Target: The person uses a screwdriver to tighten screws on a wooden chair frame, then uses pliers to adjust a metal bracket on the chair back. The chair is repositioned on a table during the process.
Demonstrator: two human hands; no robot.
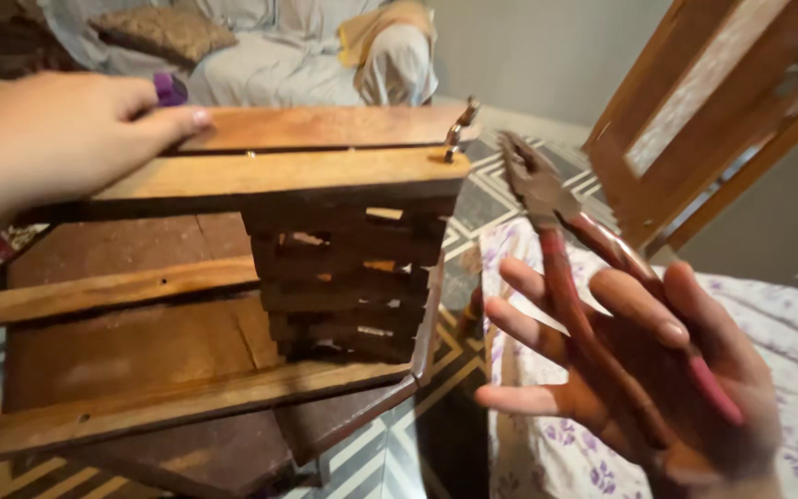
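I see my right hand [658, 370] with its fingers spread loosely around the red handles of a pair of pliers [584, 268], rusty jaws pointing up toward a bent nail [459, 125] in the top plank of a wooden slatted frame [325, 240]. My left hand [57, 139] presses flat on that plank. Below lies a patterned floor [473, 212]; a flowered cloth [787, 323] sits right, a cushion [163, 32] behind.
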